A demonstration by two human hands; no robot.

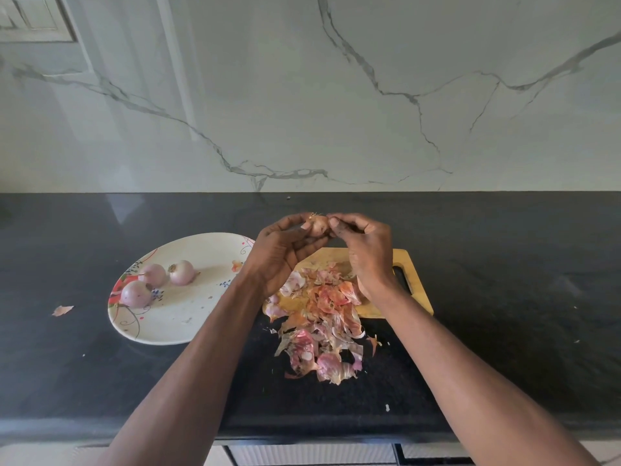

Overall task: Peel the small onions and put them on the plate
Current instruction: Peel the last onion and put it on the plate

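A small onion [318, 225] with papery skin on it is held up above the far edge of the wooden cutting board [411, 290]. My left hand [282, 253] grips it from the left and below. My right hand [364, 250] pinches its skin at the top right with thumb and fingertips. Three peeled onions [181, 272] lie together on the left part of the white flowered plate [188, 317], which stands left of the board.
A heap of pink and orange onion peels [322, 331] covers the board's near left part and spills onto the black counter [504, 264]. One loose peel [62, 310] lies left of the plate. A marble wall rises behind the counter.
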